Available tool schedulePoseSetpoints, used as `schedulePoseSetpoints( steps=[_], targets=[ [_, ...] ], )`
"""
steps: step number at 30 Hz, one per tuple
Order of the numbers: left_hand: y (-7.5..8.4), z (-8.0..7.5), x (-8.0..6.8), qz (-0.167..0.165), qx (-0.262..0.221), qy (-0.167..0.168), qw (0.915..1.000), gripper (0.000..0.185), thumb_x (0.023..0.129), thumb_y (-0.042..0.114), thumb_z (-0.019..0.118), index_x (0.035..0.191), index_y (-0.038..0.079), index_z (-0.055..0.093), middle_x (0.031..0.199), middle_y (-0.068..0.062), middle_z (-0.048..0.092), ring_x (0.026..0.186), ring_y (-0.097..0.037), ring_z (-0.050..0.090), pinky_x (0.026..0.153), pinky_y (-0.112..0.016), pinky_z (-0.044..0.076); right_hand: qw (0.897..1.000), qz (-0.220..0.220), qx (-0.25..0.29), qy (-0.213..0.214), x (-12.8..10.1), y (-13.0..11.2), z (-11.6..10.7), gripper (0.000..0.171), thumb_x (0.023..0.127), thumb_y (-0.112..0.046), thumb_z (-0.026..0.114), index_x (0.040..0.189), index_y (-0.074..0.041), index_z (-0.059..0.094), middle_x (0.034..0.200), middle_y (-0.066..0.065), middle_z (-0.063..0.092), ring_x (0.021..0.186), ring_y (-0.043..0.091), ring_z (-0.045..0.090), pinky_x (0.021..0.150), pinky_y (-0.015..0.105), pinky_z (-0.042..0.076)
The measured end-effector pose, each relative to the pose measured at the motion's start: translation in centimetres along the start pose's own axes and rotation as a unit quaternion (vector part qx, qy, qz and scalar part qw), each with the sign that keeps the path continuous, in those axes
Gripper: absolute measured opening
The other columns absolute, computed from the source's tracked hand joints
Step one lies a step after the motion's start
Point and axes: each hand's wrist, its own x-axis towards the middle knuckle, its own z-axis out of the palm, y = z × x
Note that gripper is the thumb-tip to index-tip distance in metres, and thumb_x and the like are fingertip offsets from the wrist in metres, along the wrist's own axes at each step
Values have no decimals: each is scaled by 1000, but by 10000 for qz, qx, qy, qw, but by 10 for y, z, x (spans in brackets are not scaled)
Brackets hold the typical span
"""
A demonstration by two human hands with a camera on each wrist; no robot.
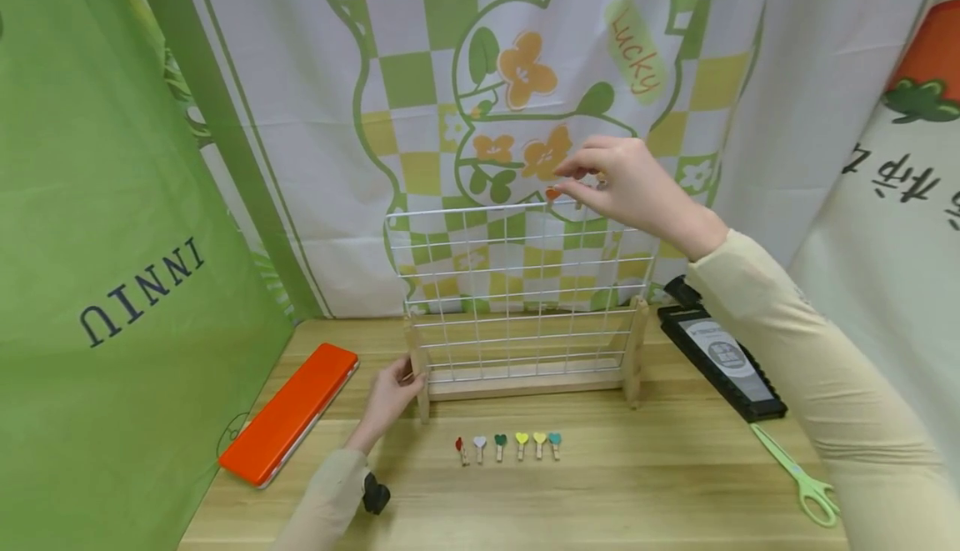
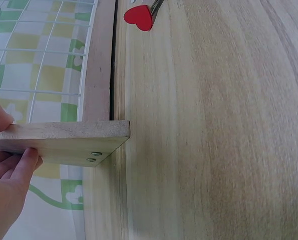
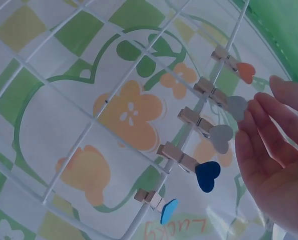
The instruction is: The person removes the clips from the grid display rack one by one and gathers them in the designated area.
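A white wire grid (image 1: 465, 209) stands upright in a wooden stand (image 1: 525, 387). My left hand (image 1: 392, 394) pinches the stand's left side post (image 2: 88, 131) between thumb and fingers. At the grid's top, my right hand (image 1: 611, 180) has thumb and fingers apart beside the wooden heart pegs. Clipped on the top wire are an orange heart peg (image 3: 246, 73), two grey heart pegs (image 3: 221, 138), a dark blue one (image 3: 208, 176) and a light blue one (image 3: 169, 211). The right fingertips are close to the nearer grey heart; contact is unclear.
Several heart pegs (image 1: 521, 444) lie in a row before the stand. An orange-red case (image 1: 292, 413) is at left. On the right are a black case (image 1: 720, 359) and green scissors (image 1: 795, 472). Patterned curtains (image 1: 408, 84) hang behind.
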Motion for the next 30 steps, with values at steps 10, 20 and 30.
schedulePoseSetpoints(
  steps=[10,20,30],
  targets=[
    [-3,0,0,142,65,-10,9999,49,90,-1,64,136,-13,52,129,-35,60,120,-45,61,95,-43,58,9976,133,-25,-683,11,8,6,7,89,-11,74,92,-6,78,88,7,74,71,15,66,59,19,53],
    [-1,2,1,40,61,78,9999,49,90,-4,64,136,-13,51,129,-34,60,120,-44,62,97,-44,57,9997,-136,-73,-175,8,4,13,5,85,-8,77,84,-3,76,80,7,73,67,16,63,57,22,51],
    [-2,3,1,-36,59,69,10000,50,91,-5,63,138,-15,48,132,-36,57,122,-45,60,97,-44,57,9998,-140,-24,163,3,-1,7,5,86,-6,75,84,-1,74,82,8,73,73,19,64,61,24,48]
  ],
)
